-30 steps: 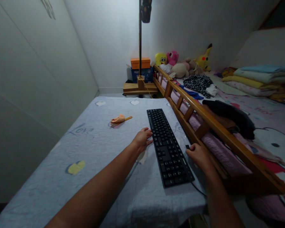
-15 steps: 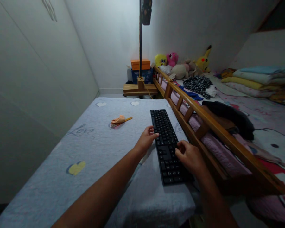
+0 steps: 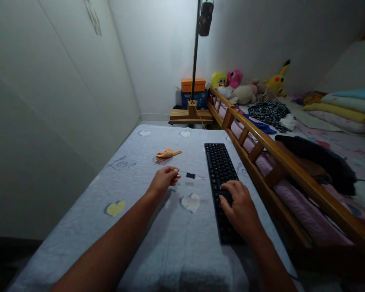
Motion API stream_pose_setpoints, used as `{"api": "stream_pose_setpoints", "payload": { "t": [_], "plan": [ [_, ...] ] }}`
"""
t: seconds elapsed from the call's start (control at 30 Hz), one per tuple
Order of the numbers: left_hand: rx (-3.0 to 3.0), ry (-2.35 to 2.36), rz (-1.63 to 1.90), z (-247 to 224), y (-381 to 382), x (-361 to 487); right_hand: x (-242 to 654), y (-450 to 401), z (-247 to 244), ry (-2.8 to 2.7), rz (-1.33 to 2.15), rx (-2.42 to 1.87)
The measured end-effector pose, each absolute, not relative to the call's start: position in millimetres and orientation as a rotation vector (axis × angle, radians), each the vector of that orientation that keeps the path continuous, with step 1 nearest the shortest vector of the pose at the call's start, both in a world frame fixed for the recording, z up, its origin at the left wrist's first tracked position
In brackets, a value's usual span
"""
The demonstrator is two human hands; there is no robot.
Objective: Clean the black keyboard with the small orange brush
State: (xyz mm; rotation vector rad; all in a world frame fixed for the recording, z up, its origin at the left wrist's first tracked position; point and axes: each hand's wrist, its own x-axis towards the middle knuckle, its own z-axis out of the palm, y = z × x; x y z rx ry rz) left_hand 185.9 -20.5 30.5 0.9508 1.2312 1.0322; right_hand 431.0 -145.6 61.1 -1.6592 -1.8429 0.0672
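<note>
My left hand [image 3: 166,177] is closed in a pinch above the bed sheet, left of the keyboard. From its fingertips a thin, pale stick with a small black block [image 3: 190,175] on it points right; its exact kind is too small to make out. A black keyboard [image 3: 220,162] lies lengthwise on the sheet. Over its nearer half rests my right hand [image 3: 239,202], thumb and forefinger apart, with nothing visible between them. Farther off, a peach-coloured cloth [image 3: 165,153] lies with a yellow-orange stick [image 3: 177,153] poking out.
A wooden bed rail [image 3: 261,142] runs close along the right side. Beyond it are dark clothes [image 3: 319,158], folded bedding [image 3: 349,107] and several plush toys. A wooden stand [image 3: 192,115] and an orange box [image 3: 193,84] stand at the far end. A white cabinet [image 3: 63,101] borders the left.
My left hand has moved left off the keyboard's edge, and the thin stick with the black block now shows at its fingertips. My right hand stays over the keyboard. The view has shifted left.
</note>
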Motion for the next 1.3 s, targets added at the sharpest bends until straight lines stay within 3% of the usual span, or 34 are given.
{"api": "stream_pose_setpoints", "payload": {
  "t": [0.17,0.4,0.6,0.73,1.0,1.3],
  "plan": [
    [0.838,1.443,1.22,25,17,149,462,-166,45,-1.649,0.089,-1.73],
    [0.973,1.527,1.202,20,45,146,488,-192,20,-1.547,0.088,-1.845],
    [1.957,2.015,0.837,18,43,131,498,-211,11,-1.523,0.096,-1.882],
    [2.229,2.174,0.622,17,39,130,500,-228,3,-1.534,-0.014,-1.873],
    [2.209,2.102,0.38,16,68,138,488,-252,-21,-1.596,-0.141,-1.917],
    [2.077,2.184,0.511,8,89,147,486,-257,-23,-1.687,-0.075,-1.932]
  ]
}}
